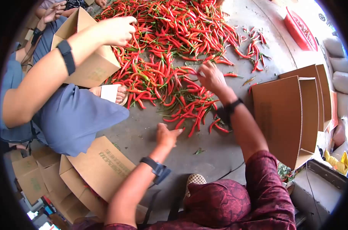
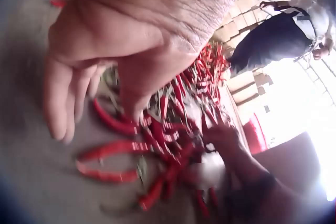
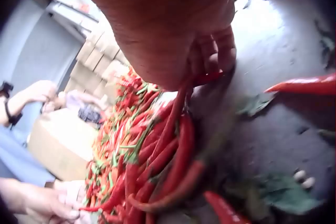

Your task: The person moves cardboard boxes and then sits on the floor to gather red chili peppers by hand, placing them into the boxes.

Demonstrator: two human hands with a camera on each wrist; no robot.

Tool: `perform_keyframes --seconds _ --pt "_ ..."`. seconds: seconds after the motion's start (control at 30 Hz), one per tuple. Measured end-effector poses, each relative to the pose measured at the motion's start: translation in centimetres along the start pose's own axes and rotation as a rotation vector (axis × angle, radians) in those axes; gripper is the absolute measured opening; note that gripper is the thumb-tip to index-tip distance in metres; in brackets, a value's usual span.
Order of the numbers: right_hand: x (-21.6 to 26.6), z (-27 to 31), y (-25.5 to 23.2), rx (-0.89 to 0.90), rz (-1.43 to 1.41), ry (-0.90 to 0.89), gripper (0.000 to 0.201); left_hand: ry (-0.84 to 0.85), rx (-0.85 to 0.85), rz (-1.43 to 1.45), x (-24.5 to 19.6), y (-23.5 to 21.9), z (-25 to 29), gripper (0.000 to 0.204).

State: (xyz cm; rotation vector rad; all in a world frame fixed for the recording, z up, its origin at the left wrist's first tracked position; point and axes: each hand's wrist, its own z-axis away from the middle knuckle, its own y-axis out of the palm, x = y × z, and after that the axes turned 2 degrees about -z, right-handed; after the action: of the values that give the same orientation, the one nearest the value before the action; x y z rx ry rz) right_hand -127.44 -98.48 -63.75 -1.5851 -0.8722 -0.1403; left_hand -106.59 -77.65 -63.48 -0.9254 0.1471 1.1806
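Observation:
Red chili peppers (image 1: pixel 170 82) with green stems lie in a broad heap on the grey floor, thinning toward me. At the heap's near edge is my left hand (image 1: pixel 167 136), its fingers extended and its thumb near loose peppers (image 2: pixel 113 150) in the left wrist view. My right hand (image 1: pixel 212 76) reaches to the heap's right side. In the right wrist view its fingers (image 3: pixel 226 50) curl in around a red chili pepper (image 3: pixel 207 78), partly hidden by the palm. More peppers (image 3: pixel 168 155) lie just below that hand.
Cardboard boxes (image 1: pixel 277 115) stand at right, with another open box (image 1: pixel 101 165) at lower left. Across from me a person's arm (image 1: pixel 40 84) extends over a box (image 1: pixel 93 69) beside the heap; their sandalled foot (image 1: pixel 120 92) touches the peppers. A red basin (image 1: pixel 298 30) stands at upper right.

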Motion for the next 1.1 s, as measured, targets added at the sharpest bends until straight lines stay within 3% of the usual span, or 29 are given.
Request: perform_keyframes --seconds 0.03,0.1,0.13,0.17,0.23,0.37,0.43,0.47,0.57,0.6,0.7,0.73,0.83,0.9,0.93,0.97,1.0,1.03,1.1 --pt "0.1 -1.9 0.6 0.001 0.010 -0.072 0.026 -0.087 -0.004 0.130 -0.3 1.2 1.1 0.066" --pt "3.0 -3.6 1.1 0.025 0.123 0.001 0.036 -0.101 -0.032 0.259 -0.2 3.6 1.9 0.069" --pt "3.8 -3.9 1.8 0.241 0.254 0.077 0.041 -0.112 -0.010 0.376 -0.5 4.6 2.3 0.071" --pt "4.1 -2.8 3.5 0.197 0.310 0.070 0.040 -0.198 0.064 0.584 -2.7 4.4 3.5 0.071" --pt "3.8 -0.3 4.9 0.073 0.256 0.062 0.037 -0.174 0.077 0.664 -4.7 4.8 3.6 0.069" --pt "6.6 4.1 2.3 0.171 0.023 0.355 0.030 -0.216 0.133 1.006 -7.0 5.2 1.4 0.058" --pt "8.6 5.4 2.3 0.168 -0.060 0.480 0.029 -0.108 0.474 1.201 -6.5 4.6 -0.8 0.057" --pt "9.3 6.1 2.5 0.186 -0.107 0.495 0.028 -0.207 0.531 1.280 -6.8 4.5 -1.4 0.062" --pt "11.8 7.3 2.3 0.130 0.040 0.368 0.024 -0.164 0.684 1.358 -6.4 3.3 -2.3 0.072" --pt "12.7 7.7 2.3 0.081 0.052 0.336 0.024 -0.115 0.624 1.347 -6.2 3.3 -2.4 0.067" --pt "13.9 10.0 3.1 -0.064 0.022 0.225 0.023 -0.160 0.656 1.317 -5.6 2.8 -1.6 0.062" --pt "14.4 10.6 2.6 -0.082 -0.022 0.197 0.023 -0.234 0.590 1.346 -5.5 2.9 -1.3 0.049" --pt "15.7 12.7 1.7 -0.165 -0.239 0.119 0.023 -0.140 0.569 1.348 -2.9 3.2 -2.6 0.033" --pt "16.4 13.6 1.2 -0.242 -0.341 0.062 0.025 -0.197 0.471 1.287 -5.4 1.1 0.4 0.021" --pt "17.2 13.7 -0.1 -0.191 -0.444 0.070 0.028 -0.232 0.452 1.309 -4.8 1.4 -0.1 0.019" --pt "16.6 13.6 -0.5 -0.156 -0.505 -0.034 0.028 -0.270 0.429 1.331 -4.1 1.5 -0.7 0.018" --pt "15.5 13.5 -1.1 -0.208 -0.376 0.011 0.027 -0.296 0.406 1.267 -2.7 0.6 -1.2 0.021" --pt "13.9 13.2 -1.8 -0.255 -0.250 0.051 0.028 -0.313 0.283 1.159 -4.6 -0.6 0.7 0.024" --pt "11.0 12.0 -4.3 -0.345 -0.198 0.566 0.036 -0.217 0.293 1.113 -3.6 -1.7 0.2 0.024"
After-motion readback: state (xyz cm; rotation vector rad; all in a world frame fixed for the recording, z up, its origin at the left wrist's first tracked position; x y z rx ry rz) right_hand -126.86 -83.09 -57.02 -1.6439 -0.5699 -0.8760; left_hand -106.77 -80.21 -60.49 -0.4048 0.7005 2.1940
